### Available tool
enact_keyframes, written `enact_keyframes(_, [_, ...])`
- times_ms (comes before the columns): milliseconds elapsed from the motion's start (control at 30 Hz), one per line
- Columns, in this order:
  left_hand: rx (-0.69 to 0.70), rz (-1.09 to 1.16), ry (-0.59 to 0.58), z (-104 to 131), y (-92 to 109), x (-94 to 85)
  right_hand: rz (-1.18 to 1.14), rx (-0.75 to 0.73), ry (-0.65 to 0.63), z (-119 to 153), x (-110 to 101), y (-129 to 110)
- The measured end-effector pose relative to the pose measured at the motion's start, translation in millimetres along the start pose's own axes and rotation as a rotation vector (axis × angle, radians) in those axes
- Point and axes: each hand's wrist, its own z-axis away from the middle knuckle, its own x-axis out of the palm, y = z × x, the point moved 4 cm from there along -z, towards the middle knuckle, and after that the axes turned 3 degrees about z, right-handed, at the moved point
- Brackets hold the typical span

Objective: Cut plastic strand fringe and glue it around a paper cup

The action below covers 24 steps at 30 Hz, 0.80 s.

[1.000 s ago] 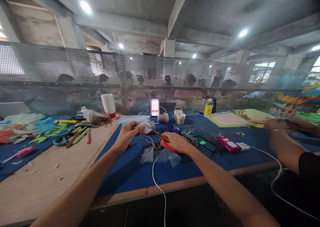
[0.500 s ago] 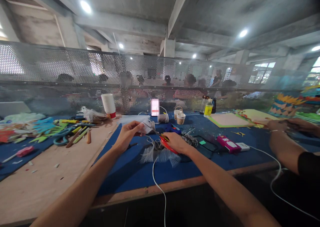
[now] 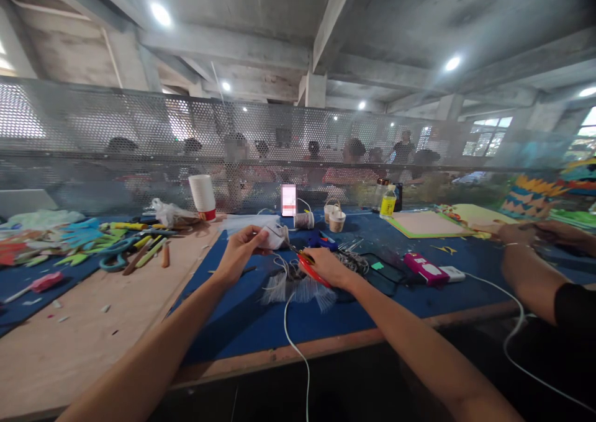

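My right hand (image 3: 328, 265) is closed around the red handles of a pair of scissors (image 3: 311, 272), whose blades point left toward my other hand. My left hand (image 3: 244, 248) has thumb and fingers pinched together beside a crumpled white piece (image 3: 277, 236); what it pinches is too small to make out. Below the scissors lies a bundle of grey cord and clear, stiff bristle-like strands (image 3: 279, 288) on the blue mat (image 3: 233, 332). A spool of cord (image 3: 303, 220) stands behind, near a blue tool (image 3: 322, 241) that looks like a glue gun.
Upright phone (image 3: 288, 200), small cups (image 3: 337, 220) and a yellow-labelled bottle (image 3: 388, 202) line the back. At left are stacked paper cups (image 3: 202, 195) and scattered tools (image 3: 139, 251). A magenta box (image 3: 424, 269) and another person's hands (image 3: 516, 233) are right. A white cable (image 3: 293, 341) hangs over the front edge.
The scissor blades look drawn closer together and reach less far toward my left hand. My left hand has shifted very slightly; my right hand stays nearly in place.
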Motion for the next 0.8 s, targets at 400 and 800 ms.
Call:
enact_keyframes(400, [0.012, -0.004, -0.006, 1.0, -1.7, 2.9, -0.003, 0.020, -0.003, -0.6, 2.0, -1.5])
enact_keyframes(800, [0.015, 0.005, -0.014, 2.3, 1.3, 5.7, -0.006, 0.026, -0.006, -2.1, 5.4, 1.0])
